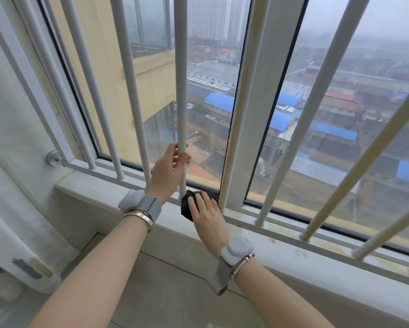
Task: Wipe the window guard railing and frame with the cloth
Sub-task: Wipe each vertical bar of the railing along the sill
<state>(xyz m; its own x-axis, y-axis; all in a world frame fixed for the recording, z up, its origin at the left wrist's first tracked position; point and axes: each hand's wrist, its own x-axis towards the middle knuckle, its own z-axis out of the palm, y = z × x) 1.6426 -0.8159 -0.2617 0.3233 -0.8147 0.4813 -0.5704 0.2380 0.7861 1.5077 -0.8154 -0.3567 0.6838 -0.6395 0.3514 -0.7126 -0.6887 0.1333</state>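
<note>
Right hand (204, 209), fingers flat, presses the dark cloth (189, 204) onto the bottom rail (281, 229) at frame centre, at the foot of the bar (181, 91) that the left hand (169, 165) grips just above. The rail's long axis runs from centre left down to lower right, so the unwiped stretch, judging by its yellowish stains, lies on the right hand's side, the nearer hand for it. Behind are the window frame (248, 114) and glass; below, a pale sill (118, 204), with a radiator (16, 245) at lower left.

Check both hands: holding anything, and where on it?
Left hand grips a vertical guard bar near its lower end. Right hand presses flat on the dark cloth against the bottom rail; not gripping it.
</note>
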